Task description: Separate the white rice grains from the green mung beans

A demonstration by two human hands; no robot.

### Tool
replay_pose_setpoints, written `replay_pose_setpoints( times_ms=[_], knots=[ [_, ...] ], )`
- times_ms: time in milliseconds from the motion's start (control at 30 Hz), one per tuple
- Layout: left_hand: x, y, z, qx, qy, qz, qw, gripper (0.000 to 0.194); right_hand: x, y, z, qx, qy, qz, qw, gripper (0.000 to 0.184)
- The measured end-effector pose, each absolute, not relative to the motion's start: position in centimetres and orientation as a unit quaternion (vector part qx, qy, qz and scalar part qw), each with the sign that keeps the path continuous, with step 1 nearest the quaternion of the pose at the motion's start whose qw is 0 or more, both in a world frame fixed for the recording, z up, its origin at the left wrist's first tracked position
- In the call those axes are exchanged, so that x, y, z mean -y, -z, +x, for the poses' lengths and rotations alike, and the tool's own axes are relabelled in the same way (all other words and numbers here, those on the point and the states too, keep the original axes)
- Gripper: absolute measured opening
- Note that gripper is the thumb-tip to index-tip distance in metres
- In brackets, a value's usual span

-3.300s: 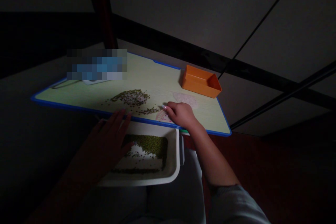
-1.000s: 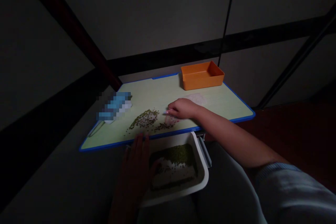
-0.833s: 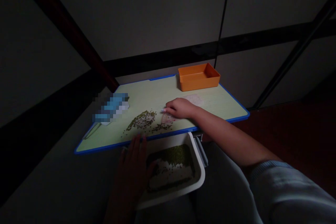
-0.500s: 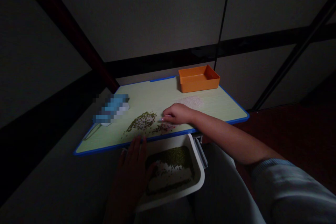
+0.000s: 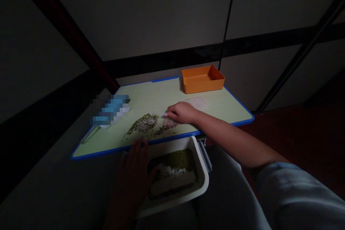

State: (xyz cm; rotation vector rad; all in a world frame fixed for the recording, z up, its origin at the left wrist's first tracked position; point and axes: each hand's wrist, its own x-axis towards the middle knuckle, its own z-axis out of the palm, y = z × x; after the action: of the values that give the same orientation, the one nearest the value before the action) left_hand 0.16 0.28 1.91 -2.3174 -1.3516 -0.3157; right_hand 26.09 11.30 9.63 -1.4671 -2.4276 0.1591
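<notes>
A pile of green beans mixed with pale grains [image 5: 142, 124] lies on a light table with a blue rim [image 5: 107, 151]. My right hand [image 5: 182, 112] rests palm down on the table just right of the pile, fingers curled and fingertips at the loose beans. My left hand [image 5: 134, 172] grips the left wall of a white tray [image 5: 201, 190] held below the table's front edge, thumb inside. The tray holds green beans [image 5: 175, 158] along its far side and a thin line along its near side.
An orange box [image 5: 202, 78] stands at the table's far right corner. A patch of white grains [image 5: 198, 102] lies in front of it. A blurred blue and white object [image 5: 110, 109] sits at the left. Dark bars and pale wall panels rise behind the table.
My right hand slid a little toward the front edge and then back beside the pile. The left hand and tray stayed under the edge. The view shifted slightly.
</notes>
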Motion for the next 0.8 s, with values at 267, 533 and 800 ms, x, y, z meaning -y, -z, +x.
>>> replay_pose_setpoints(
  times_ms=[267,533,800],
  knots=[
    [-0.17,-2.03,0.15,0.489,0.118,-0.838,0.210,0.078,-11.75,-9.35,26.35,0.840,-0.062,-0.516,0.153,0.043],
    [-0.20,-2.06,0.21,0.489,0.114,-0.838,0.213,0.077,-11.66,-9.40,26.36,0.859,-0.089,-0.480,0.155,0.041],
    [-0.21,-1.85,0.13,0.493,0.123,-0.838,0.197,0.079,-11.71,-9.31,26.25,0.848,-0.084,-0.496,0.165,0.041]
  ],
)
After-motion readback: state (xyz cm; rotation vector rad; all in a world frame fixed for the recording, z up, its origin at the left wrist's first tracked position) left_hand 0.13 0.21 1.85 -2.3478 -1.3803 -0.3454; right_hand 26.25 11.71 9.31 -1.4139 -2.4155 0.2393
